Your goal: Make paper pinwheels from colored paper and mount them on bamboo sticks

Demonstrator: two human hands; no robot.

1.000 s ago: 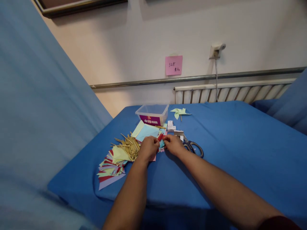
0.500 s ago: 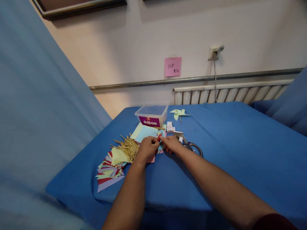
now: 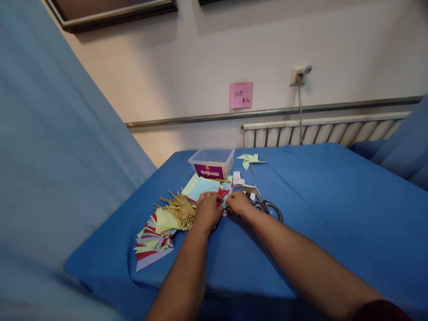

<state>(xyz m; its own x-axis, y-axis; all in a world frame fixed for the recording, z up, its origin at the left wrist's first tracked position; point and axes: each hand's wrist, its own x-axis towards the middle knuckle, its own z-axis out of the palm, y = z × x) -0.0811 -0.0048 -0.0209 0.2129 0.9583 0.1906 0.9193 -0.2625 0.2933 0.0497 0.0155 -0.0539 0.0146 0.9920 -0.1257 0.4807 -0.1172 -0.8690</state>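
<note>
My left hand (image 3: 209,209) is closed, with its fingers curled over a piece of red paper (image 3: 222,192) above a small pile of coloured sheets. Just to its right, my right hand (image 3: 240,203) is closed too, and whatever its fingertips pinch is too small to make out. Light blue paper (image 3: 203,187) lies behind the left hand. Beyond the right hand are small white boxes (image 3: 237,179), an opened one (image 3: 250,192), and dark-handled scissors (image 3: 268,207).
Bamboo sticks (image 3: 180,209) lie heaped left of my hands, beside fanned coloured paper (image 3: 152,240). A clear plastic box (image 3: 212,161) stands behind. A light green paper pinwheel (image 3: 250,160) rests at the back of the blue cloth-covered table (image 3: 321,214).
My hands have moved slightly apart, the right one shifting away from the red paper. The left hand has turned further over, palm down. More of the red paper shows between them.
</note>
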